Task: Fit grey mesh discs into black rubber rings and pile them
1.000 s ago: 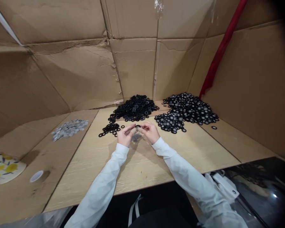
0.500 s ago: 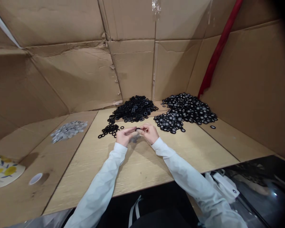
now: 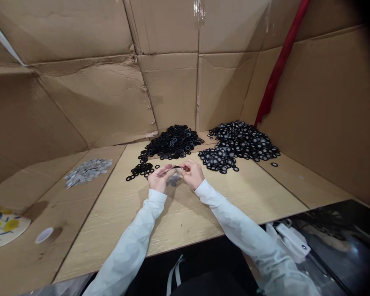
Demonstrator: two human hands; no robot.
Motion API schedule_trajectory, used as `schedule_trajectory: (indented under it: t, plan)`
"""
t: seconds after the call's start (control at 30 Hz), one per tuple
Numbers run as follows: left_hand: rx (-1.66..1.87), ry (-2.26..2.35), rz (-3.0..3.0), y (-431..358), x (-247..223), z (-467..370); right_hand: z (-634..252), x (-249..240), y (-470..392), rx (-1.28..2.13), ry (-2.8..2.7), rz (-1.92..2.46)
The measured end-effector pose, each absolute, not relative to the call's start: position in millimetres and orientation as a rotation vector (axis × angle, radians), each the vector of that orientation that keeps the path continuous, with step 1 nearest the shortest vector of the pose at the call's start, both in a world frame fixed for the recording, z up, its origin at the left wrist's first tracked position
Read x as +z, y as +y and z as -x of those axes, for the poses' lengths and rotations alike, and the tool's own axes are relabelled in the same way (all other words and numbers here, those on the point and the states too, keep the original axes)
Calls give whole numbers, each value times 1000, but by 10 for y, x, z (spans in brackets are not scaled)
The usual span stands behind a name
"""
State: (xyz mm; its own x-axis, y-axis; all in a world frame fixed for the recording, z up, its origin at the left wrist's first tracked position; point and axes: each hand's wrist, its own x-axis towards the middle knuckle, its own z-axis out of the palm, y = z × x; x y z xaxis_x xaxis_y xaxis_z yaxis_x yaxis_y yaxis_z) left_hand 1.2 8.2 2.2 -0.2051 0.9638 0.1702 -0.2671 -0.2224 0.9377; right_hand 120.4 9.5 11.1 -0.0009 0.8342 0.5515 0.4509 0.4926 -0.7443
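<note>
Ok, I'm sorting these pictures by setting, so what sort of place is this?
Probably a makeshift bench for handling small parts, perhaps in a workshop: a wooden board closed in by cardboard walls, with separate heaps of black rings, pale discs and rings with pale centres.

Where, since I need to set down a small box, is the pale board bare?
The pale board is bare between the right sleeve and the disc-filled rings, and between the left sleeve and the cardboard strip. It is crowded behind the left hand, with plain black rings.
</note>
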Motion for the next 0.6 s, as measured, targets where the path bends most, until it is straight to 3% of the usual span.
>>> schedule_trajectory:
  t: [0.33, 0.6]
  plan:
    - [1720, 1032, -1117, 103, 82, 88, -1232, 123, 166, 476, -1573, 1145]
    - [1500, 1014, -1227, 44, 132, 31, -1189, 131, 112, 531, -1557, 1109]
